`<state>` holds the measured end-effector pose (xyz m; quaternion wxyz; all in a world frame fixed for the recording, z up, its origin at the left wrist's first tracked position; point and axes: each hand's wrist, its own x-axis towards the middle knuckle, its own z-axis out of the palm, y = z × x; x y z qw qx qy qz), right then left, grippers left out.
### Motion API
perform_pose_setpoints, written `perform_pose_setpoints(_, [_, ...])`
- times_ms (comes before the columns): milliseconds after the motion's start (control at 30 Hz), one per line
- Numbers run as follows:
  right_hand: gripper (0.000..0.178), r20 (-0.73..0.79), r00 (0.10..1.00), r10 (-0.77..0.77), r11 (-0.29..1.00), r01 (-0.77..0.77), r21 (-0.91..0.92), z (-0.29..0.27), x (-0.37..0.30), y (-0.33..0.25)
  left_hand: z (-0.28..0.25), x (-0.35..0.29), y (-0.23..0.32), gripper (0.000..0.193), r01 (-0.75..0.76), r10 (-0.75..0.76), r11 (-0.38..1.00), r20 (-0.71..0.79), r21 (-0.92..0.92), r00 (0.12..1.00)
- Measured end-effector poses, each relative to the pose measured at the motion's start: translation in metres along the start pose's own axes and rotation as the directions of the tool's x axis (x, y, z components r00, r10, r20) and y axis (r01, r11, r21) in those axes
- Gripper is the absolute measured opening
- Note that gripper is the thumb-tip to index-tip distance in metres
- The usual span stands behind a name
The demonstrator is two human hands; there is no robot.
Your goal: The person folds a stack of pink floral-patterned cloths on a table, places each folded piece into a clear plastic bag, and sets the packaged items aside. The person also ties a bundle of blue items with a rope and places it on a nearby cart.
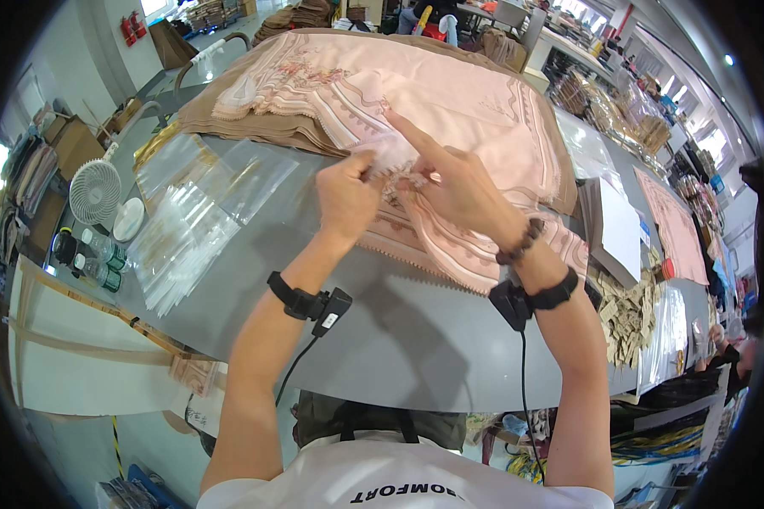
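A pink printed scarf (475,76) with floral and striped borders and a scalloped edge spreads over a brown stack (263,127) on the table. Its near part is bunched up between my two hands. My left hand (348,197) is closed, thumb against fingers, on the gathered scarf edge; a whitish, blurred bit of cloth shows beside the thumb. My right hand (463,187) pinches the scarf close by, its index finger stretched out toward the far left. Folds of the scarf hang below the right hand onto the grey table (382,356).
Clear plastic bags (199,229) lie at the left, with a small white fan (96,193) and bottles (102,259) beyond. At the right are a stack of white-topped sheets (611,233), a pile of beige tags (628,310) and another pink cloth (671,220). Cables run from both wrists.
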<state>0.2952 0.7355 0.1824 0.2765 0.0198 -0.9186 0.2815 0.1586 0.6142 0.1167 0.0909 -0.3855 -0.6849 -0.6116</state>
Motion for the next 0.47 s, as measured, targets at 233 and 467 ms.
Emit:
perform_pose_setpoints(233, [0.035, -0.075, 0.991, -0.108, 0.965, 0.087, -0.246, -0.010, 0.001, 0.004, 0.028, -0.036, -0.029, 0.025, -0.031, 0.033, 0.999, 0.056, -0.034, 0.998])
perform_pose_setpoints(467, [0.022, -0.582, 0.809, -0.077, 0.926, 0.275, 0.259, -0.106, -0.006, -0.072, 0.023, -0.078, -0.089, 0.030, 0.192, -0.240, 0.957, 0.225, 0.216, 0.944])
